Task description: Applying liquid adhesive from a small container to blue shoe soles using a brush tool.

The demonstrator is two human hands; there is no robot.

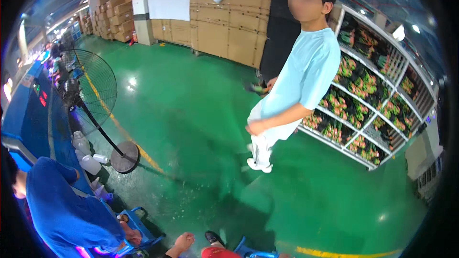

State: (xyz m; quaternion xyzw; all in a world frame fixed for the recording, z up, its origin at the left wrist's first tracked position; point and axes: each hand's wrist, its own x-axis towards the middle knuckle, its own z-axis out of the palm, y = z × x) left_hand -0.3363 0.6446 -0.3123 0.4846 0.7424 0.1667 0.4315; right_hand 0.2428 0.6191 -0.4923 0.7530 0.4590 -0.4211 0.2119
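- One of the wearer's own hands shows plainly: the left hand (pixel 184 241), at the lower edge, fingers partly curled. No item can be made out in it; whether it is closed on something small cannot be told.
- Right hand: not identifiable, so its state — and whether the hands meet — cannot be confirmed.
- Nearest item: blue frame (pixel 243 247), at the lower edge, right of the red garment (pixel 217 253) and black shoe (pixel 213 238). No hand is seen gripping it.
- Step in hand (judged): idle; no handling is visible at the wearer's position.
- Next move (judged): any handling calls for both hands in view and a clear grip point.
- Surroundings: a standing co-worker (pixel 306 69) holds a dark item (pixel 256 88) beside the loaded rack (pixel 334 147); a blue-shirted co-worker (pixel 67 200) is at left — near the fan (pixel 72 93).
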